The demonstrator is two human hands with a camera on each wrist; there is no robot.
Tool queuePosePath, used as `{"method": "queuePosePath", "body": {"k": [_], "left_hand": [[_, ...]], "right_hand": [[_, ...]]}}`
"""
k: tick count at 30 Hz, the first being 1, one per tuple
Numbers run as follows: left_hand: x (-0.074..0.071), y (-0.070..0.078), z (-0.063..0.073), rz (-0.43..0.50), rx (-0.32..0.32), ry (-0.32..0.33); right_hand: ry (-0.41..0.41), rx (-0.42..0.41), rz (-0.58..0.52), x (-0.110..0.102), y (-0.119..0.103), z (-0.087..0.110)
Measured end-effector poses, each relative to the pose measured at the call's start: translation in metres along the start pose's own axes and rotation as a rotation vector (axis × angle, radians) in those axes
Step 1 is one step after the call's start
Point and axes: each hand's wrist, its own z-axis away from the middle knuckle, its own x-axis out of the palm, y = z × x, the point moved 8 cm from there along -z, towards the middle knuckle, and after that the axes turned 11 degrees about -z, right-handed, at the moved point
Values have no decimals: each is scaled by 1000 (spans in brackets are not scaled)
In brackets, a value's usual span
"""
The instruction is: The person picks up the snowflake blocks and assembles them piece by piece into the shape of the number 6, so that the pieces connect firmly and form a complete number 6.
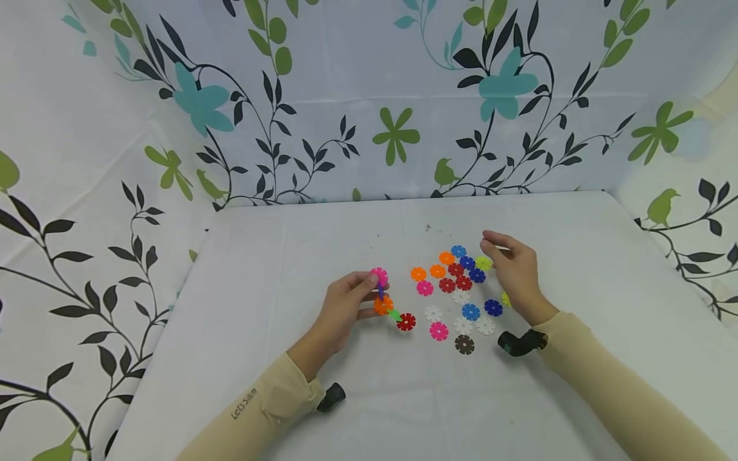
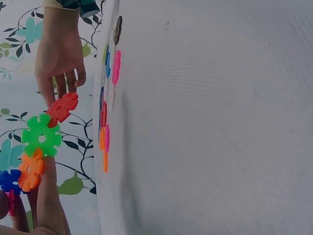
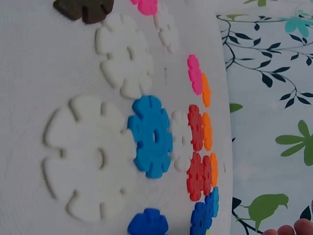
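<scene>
My left hand (image 1: 341, 306) pinches the pink end of a chain of slotted plastic discs. From the pink disc (image 1: 378, 276) the chain runs through a blue disc (image 2: 10, 181), an orange disc (image 2: 31, 170) and a green disc (image 2: 41, 136) to a red disc (image 1: 406, 321). Above the table's right side, my right hand (image 1: 517, 275) hovers near a yellow disc (image 1: 483, 263) with its fingers loosely bent. Nothing shows between those fingers; only the fingertips (image 3: 303, 227) enter the right wrist view.
Several loose discs lie flat between the hands, among them a brown disc (image 1: 464, 344), a light blue disc (image 3: 150, 136) and a white disc (image 3: 88, 156). The white-covered table (image 1: 277, 256) meets a leaf-patterned curtain (image 1: 323, 96) behind. Each wrist carries a black camera (image 1: 331, 397).
</scene>
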Motion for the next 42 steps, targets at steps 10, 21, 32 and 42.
{"method": "queuePosePath", "body": {"k": [10, 21, 32, 42], "left_hand": [[-2, 1, 1, 35, 20, 15], [-4, 0, 0, 67, 33, 38], [-3, -1, 2, 90, 7, 41], [-2, -1, 3, 85, -11, 36]], "right_hand": [[-48, 43, 202, -12, 17, -3], [-235, 75, 495, -2, 27, 3], [-270, 47, 573, 2, 23, 4], [-300, 25, 546, 2, 16, 0]]}}
